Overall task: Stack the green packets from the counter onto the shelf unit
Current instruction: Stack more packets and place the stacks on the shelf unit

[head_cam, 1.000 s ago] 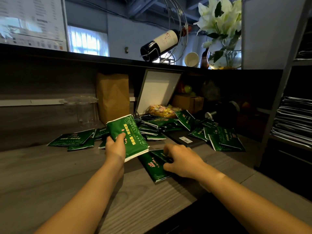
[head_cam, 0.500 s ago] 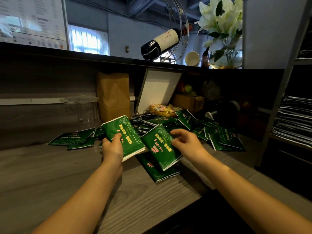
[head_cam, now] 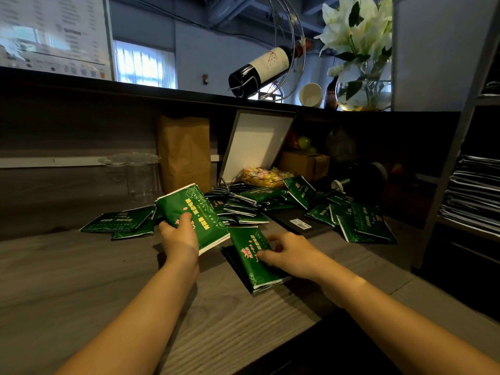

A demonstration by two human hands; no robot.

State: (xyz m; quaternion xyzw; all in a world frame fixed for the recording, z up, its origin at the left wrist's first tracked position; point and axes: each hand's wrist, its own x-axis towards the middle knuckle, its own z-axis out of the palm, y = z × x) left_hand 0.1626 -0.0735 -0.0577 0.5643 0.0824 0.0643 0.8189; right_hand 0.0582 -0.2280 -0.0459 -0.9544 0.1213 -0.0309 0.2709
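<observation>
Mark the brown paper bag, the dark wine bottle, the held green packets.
brown paper bag (head_cam: pixel 184 155), head view, front face
dark wine bottle (head_cam: pixel 270 62), head view, white label
held green packets (head_cam: pixel 195 201), head view, top face

Scene dim overall. Daylight enters by the window (head_cam: pixel 144 66), which is blown white. Below the window, the back of the counter (head_cam: pixel 67 280) lies in deep shadow; the green packets (head_cam: pixel 178 203) show a faint sheen. Poster (head_cam: pixel 51 33) left of the window: blurred. Straight lines bow toward the frame edges.

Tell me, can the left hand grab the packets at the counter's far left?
Probably not: the way to the far-left packets looks open, but the left hand grips a bundle of packets, so it is full.
</observation>
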